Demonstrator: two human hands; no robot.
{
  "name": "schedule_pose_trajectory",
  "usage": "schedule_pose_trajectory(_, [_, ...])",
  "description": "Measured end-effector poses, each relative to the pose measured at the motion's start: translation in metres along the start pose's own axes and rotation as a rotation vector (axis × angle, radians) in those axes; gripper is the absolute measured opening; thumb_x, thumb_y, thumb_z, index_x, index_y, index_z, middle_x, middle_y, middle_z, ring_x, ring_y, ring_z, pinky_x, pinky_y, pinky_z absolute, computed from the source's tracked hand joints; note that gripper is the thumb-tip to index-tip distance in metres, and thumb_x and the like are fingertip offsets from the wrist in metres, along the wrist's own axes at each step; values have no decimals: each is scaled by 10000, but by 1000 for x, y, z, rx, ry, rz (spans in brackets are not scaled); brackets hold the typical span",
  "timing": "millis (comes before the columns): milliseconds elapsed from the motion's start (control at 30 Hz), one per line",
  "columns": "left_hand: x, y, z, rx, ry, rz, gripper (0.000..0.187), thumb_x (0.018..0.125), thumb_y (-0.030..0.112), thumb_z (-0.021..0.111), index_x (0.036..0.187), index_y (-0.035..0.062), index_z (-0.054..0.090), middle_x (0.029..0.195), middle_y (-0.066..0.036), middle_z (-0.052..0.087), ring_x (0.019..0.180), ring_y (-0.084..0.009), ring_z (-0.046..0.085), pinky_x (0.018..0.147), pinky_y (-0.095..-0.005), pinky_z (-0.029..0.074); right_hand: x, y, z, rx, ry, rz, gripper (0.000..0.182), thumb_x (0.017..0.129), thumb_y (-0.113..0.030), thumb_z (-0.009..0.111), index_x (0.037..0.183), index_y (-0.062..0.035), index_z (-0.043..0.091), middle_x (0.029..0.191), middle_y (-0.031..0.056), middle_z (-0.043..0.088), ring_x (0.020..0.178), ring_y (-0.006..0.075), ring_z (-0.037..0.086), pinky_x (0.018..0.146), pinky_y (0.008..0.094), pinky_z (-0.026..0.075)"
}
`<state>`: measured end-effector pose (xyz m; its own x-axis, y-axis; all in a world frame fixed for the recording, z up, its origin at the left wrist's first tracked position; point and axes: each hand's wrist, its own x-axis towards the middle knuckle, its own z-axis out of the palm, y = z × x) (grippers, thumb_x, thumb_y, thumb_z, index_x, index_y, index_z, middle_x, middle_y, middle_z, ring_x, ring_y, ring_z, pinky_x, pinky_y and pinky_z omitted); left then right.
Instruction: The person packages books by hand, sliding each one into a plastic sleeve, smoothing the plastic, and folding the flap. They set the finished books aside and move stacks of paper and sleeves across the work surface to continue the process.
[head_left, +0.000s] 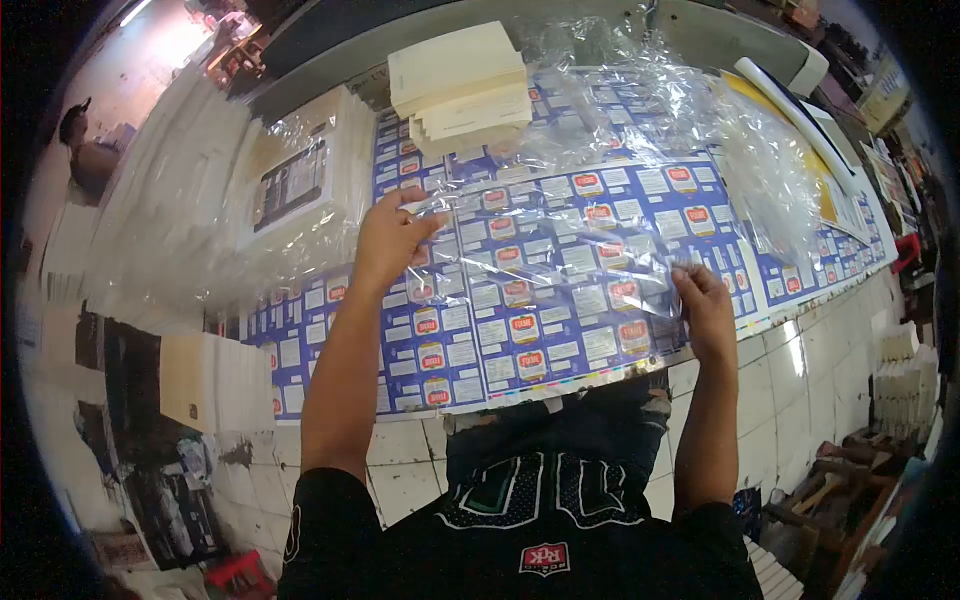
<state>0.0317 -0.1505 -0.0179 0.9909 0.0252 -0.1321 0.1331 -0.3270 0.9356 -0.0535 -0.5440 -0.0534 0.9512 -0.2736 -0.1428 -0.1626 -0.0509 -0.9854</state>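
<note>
A clear, shiny plastic bag (pixel 560 250) is stretched between my two hands, just over a table covered with blue printed sheets (pixel 430 355). My left hand (pixel 395 235) grips its left end, with thumb and forefinger at the edge. At the lower right corner, my right hand (pixel 703 300) pinches the plastic with its fingers bent. Whether the bag's mouth is parted cannot be made out. Beyond it, a stack of cream-coloured books or pads (pixel 460 85) sits on the sheets. Left of my left hand stand plastic-wrapped books (pixel 300 185) with a dark cover panel.
Loose clear plastic bags (pixel 640 100) are heaped at the back, and more (pixel 775 180) lie on the right. A rolled white sheet (pixel 795 120) rests at the far right. Pale stacks (pixel 165 190) fill the left side. Another person (pixel 90 150) is at the far left.
</note>
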Motion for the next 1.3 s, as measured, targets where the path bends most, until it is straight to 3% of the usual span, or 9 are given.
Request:
schedule_pose_trajectory(233, [-27, -47, -17, -227, 69, -91, 339, 913, 112, 646, 1218, -2, 551, 890, -107, 680, 729, -130, 635, 619, -239, 486, 65, -27, 13, -482, -272, 38, 259, 901, -241, 655, 983, 4, 680, 682, -18, 561, 587, 80, 496, 540, 239, 398])
schedule_pose_trajectory(300, [-33, -51, -24, -85, 250, -143, 348, 894, 110, 667, 1199, -27, 569, 949, -130, 691, 772, -140, 647, 657, -238, 506, 66, -18, 30, 2, -294, 15, 257, 885, -252, 673, 908, 3, 684, 604, -24, 524, 523, 79, 466, 486, 254, 373])
schedule_pose_trajectory(433, [-41, -57, -10, -252, 37, -29, 356, 861, 109, 703, 1162, -47, 593, 910, -131, 696, 749, -138, 646, 632, -238, 512, 92, -10, 15, -395, -187, 30, 258, 887, -270, 678, 834, -19, 657, 630, -17, 537, 542, 78, 445, 493, 250, 322])
schedule_pose_trajectory(700, [-23, -50, -3, -86, 86, -221, 291, 869, 143, 706, 1085, -36, 631, 861, -79, 678, 747, -140, 648, 679, -258, 531, 70, -2, 1, -36, -176, -4, 177, 870, -229, 695, 857, -55, 659, 668, -43, 541, 586, 50, 441, 550, 228, 336])
schedule_pose_trajectory(800, [-23, -65, -2, -216, 132, -71, 311, 870, 202, 710, 1054, -42, 650, 834, -67, 676, 691, -110, 623, 621, -221, 482, 71, -8, -15, -187, -266, 211, 163, 865, -201, 695, 898, -46, 656, 716, -39, 560, 614, 54, 477, 549, 216, 361])
schedule_pose_trajectory(900, [-4, -65, 1, -165, 198, 39, 321, 883, 204, 698, 1079, -43, 641, 864, -95, 676, 748, -159, 640, 653, -255, 499, 54, -12, -2, -70, -260, 82, 160, 851, -179, 707, 914, -46, 643, 751, -25, 576, 612, 65, 503, 534, 207, 369])
schedule_pose_trajectory(1000, [2, -27, 25, 540, 704, 588, 242, 855, 125, 700, 1056, 0, 652, 932, -146, 676, 856, -230, 632, 740, -338, 503, 27, -15, 24, 37, -107, 72, 172, 840, -171, 722, 880, -36, 622, 735, 9, 589, 605, 90, 527, 559, 224, 419])
schedule_pose_trajectory(1133, [-75, 35, 101, 210, -97, 291, 394, 766, 231, 803, 1083, 38, 669, 993, -139, 650, 771, -217, 636, 689, -329, 502, -20, -3, 91, 254, -75, 105, 164, 850, -143, 721, 851, -28, 603, 729, 25, 592, 630, 107, 557, 600, 232, 460])
schedule_pose_trajectory(1300, [-78, -11, 99, 25, -293, 89, 314, 868, 247, 721, 1057, -1, 687, 888, -121, 673, 680, -161, 645, 628, -289, 513, -42, 6, 116, 556, -298, 309, 197, 842, -113, 734, 853, -41, 551, 804, 25, 582, 718, 116, 585, 605, 218, 465])
